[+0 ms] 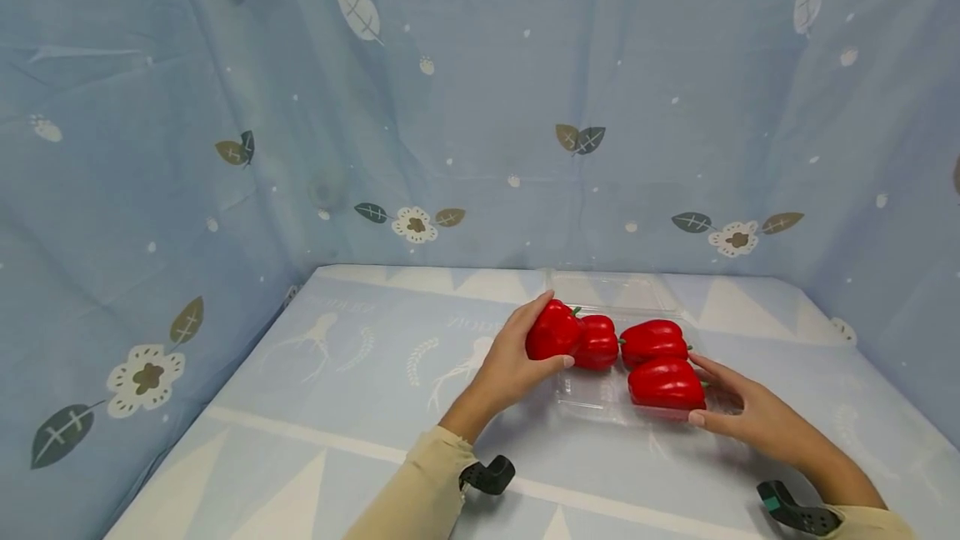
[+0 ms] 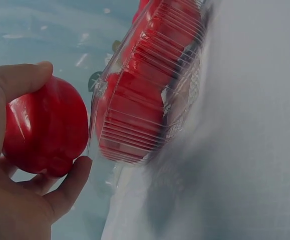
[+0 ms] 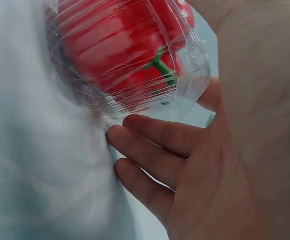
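Where the head view looks down on the patterned tablecloth [image 1: 337,440], a clear plastic tray [image 1: 592,397] lies on it near the centre, with its open lid [image 1: 611,290] lying flat behind. Three red peppers sit in the tray: one at the back left [image 1: 597,342], one at the back right [image 1: 654,340] and one at the front right [image 1: 666,384]. The left hand [image 1: 510,365] grasps a fourth red pepper [image 1: 552,330], fingers over its top and thumb underneath, at the tray's left edge and touching the back-left pepper. The right hand [image 1: 738,407] lies against the tray's right side, thumb along the front edge beside the front-right pepper, fingers fairly straight. Blue floral cloth [image 1: 300,107] forms the backdrop on all sides.

In the left wrist view, the left hand [image 2: 14,200] wraps the held pepper [image 2: 47,127]: the thumb [image 2: 22,77] lies over one side and a finger curls under the other. The ribbed wall of the tray [image 2: 150,100] stands just beside this pepper, red fruit showing through it.

In the right wrist view, the right hand [image 3: 225,165] is relaxed and not clenched. Its fingertips [image 3: 134,130] rest on the cloth at the tray's corner [image 3: 190,75], under the rim. A pepper with a green stem [image 3: 160,62] shows through the clear wall.
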The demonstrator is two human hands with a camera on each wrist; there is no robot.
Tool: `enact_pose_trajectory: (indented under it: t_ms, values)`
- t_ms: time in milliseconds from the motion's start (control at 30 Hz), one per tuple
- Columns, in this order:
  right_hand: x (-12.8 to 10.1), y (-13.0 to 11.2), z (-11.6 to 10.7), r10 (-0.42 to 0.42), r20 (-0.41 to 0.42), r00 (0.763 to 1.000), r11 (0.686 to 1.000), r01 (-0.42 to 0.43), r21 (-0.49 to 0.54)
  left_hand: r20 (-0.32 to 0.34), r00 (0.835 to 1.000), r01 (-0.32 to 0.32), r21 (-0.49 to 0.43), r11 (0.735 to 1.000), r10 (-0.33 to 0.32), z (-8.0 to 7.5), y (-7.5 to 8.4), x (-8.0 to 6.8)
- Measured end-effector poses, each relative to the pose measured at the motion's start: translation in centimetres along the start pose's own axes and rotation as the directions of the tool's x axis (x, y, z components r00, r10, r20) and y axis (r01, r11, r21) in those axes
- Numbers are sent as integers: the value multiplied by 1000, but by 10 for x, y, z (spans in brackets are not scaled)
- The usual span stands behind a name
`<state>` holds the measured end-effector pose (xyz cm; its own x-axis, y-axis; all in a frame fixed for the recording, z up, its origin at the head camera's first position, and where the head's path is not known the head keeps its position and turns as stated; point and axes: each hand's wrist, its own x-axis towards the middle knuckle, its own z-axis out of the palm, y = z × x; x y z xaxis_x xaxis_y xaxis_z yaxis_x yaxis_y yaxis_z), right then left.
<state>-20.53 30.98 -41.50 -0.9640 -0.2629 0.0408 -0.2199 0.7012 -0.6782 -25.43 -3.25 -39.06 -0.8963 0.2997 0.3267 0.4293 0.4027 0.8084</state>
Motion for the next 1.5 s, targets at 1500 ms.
enact_pose_trajectory:
  t_ms: [1500]
  values:
    - [1, -1, 9, 39, -51, 998, 999, -39, -3, 198, 976, -104, 46, 993, 93, 13, 24, 11]
